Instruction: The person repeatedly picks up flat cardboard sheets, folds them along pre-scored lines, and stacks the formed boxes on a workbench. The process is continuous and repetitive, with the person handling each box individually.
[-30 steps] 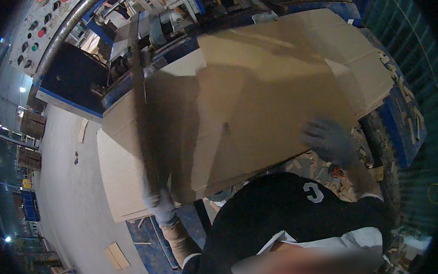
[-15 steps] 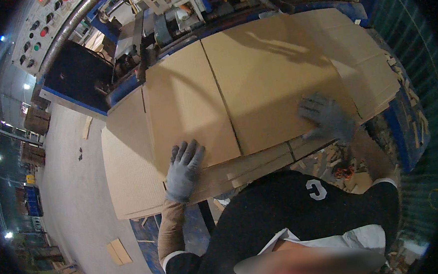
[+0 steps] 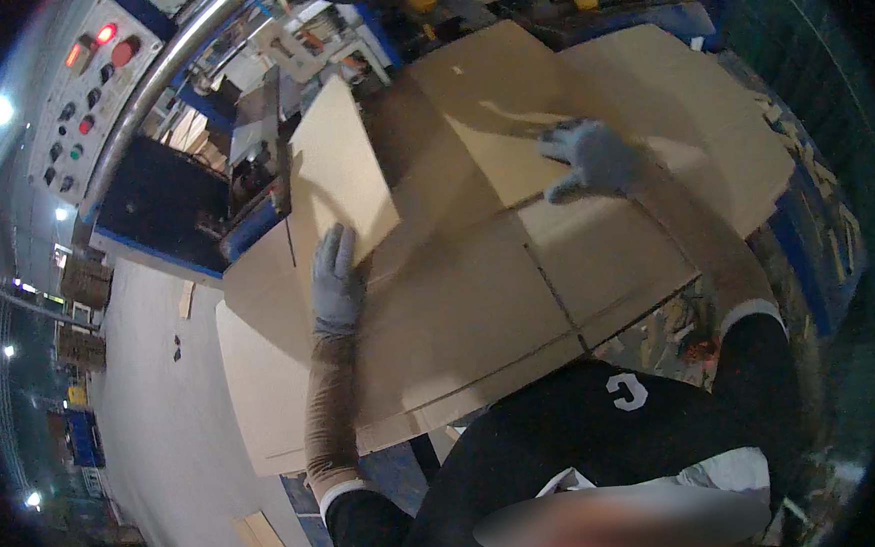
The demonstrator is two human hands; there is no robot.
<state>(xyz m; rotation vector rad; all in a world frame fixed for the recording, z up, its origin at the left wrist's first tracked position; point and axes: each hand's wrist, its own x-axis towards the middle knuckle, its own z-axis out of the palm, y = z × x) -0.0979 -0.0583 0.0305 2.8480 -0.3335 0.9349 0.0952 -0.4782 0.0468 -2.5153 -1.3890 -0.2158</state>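
A cardboard sheet (image 3: 502,94) with slots lies toward the machine, over a wider stack of flat cardboard (image 3: 459,302). Its left panel (image 3: 335,149) is tilted up, standing off the stack. My left hand (image 3: 336,282), in a grey glove, has its fingers stretched out against the near edge of that panel. Palm down, my right hand (image 3: 596,158) rests with spread fingers on the sheet's right part, also in a grey glove. Neither hand is closed round anything.
A blue machine (image 3: 602,13) with rollers stands along the far side. At the upper left are a control panel (image 3: 87,104) with buttons and a metal rail (image 3: 161,85). Cardboard scraps (image 3: 662,335) lie near my right side, and a cardboard piece (image 3: 261,535) lies on the floor.
Both hands have moved away from me toward the machine. The top sheet has slid forward, its left panel has lifted, and more of the cardboard below shows.
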